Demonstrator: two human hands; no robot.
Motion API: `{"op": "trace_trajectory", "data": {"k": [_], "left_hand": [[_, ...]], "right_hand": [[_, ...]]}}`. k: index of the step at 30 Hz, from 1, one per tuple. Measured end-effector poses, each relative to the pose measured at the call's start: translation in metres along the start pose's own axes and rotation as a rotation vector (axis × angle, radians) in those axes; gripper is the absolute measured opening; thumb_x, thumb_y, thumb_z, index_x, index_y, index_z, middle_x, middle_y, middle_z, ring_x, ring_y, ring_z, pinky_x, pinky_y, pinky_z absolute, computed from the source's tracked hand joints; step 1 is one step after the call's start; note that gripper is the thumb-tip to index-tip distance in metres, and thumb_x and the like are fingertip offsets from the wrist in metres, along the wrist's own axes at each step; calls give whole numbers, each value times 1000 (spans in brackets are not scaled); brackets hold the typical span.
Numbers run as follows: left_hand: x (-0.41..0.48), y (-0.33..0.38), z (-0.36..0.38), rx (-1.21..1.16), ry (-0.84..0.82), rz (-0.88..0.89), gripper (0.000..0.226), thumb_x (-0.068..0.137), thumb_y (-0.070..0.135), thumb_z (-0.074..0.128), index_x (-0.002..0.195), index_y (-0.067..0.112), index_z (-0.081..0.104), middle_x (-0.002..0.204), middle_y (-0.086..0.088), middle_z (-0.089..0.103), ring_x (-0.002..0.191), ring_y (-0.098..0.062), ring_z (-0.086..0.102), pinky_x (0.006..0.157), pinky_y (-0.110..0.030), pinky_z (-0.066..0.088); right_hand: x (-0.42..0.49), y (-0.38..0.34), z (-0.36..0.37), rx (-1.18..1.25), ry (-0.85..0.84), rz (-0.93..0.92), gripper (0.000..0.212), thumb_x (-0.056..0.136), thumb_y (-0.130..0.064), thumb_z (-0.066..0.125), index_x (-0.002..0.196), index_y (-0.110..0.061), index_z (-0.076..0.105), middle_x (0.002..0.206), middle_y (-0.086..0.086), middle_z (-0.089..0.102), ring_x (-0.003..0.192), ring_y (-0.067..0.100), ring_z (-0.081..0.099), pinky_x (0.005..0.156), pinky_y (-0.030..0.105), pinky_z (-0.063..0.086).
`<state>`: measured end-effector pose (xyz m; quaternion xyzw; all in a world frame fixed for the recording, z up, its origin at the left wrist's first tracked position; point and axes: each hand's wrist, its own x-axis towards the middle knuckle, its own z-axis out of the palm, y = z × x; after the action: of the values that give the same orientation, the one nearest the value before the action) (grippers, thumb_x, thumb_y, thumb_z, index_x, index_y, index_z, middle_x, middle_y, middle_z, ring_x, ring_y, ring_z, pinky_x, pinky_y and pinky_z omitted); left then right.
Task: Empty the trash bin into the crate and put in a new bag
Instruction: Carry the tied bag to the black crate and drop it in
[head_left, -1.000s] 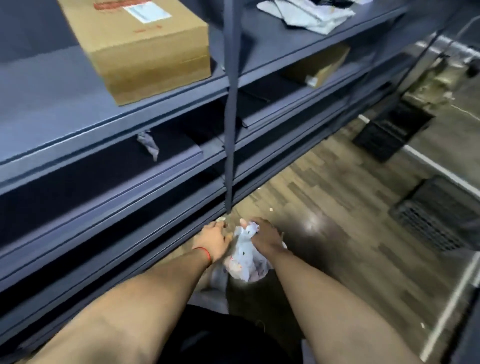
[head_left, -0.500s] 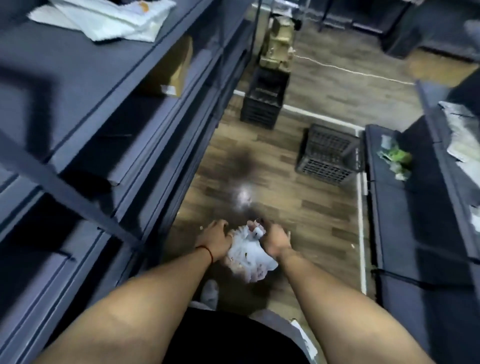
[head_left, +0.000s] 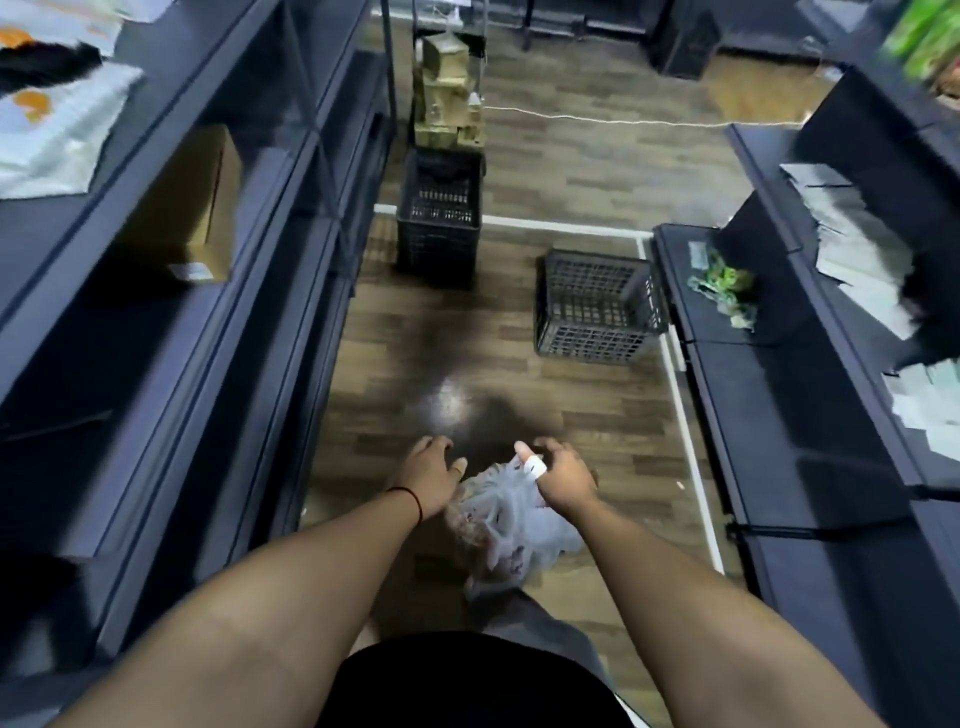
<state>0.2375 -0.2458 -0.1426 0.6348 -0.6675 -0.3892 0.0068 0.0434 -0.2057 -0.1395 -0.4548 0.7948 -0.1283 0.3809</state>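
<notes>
Trash bag, a thin whitish translucent plastic one with crumpled stuff inside, hangs low in the middle of the aisle, right in front of the person's dark shorts. Right hand is clamped on the gathered neck of it, with a bit of the plastic poking out past the thumb. Left hand sits at about 9 o'clock from the bag's top, fingers curled, close against the bag, but I can't tell if it's actually gripping anything. There's a thin dark band on that wrist.

Up at 12 o'clock from the hands, well apart from them, a grey slatted plastic crate sits on the wood-look plank floor, just beside the low dark shelf on the right. Further off at about 11 o'clock there's a taller black plastic crate with tan cardboard-looking stuff stacked on it. Dark grey metal shelving runs down the left side, with a brown cardboard box on one level. Edges of the shot are pretty blurry.
</notes>
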Motion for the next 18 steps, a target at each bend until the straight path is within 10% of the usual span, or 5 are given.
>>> {"op": "trace_trajectory", "data": {"k": [18], "left_hand": [[248, 199, -37, 199, -96, 87, 47, 93, 41, 52, 129, 12, 51, 132, -13, 53, 122, -31, 51, 103, -40, 44]], "right_hand": [[230, 3, -162, 56, -16, 59, 63, 84, -74, 41, 133, -35, 51, 141, -1, 47, 125, 26, 48, 105, 42, 39]]}}
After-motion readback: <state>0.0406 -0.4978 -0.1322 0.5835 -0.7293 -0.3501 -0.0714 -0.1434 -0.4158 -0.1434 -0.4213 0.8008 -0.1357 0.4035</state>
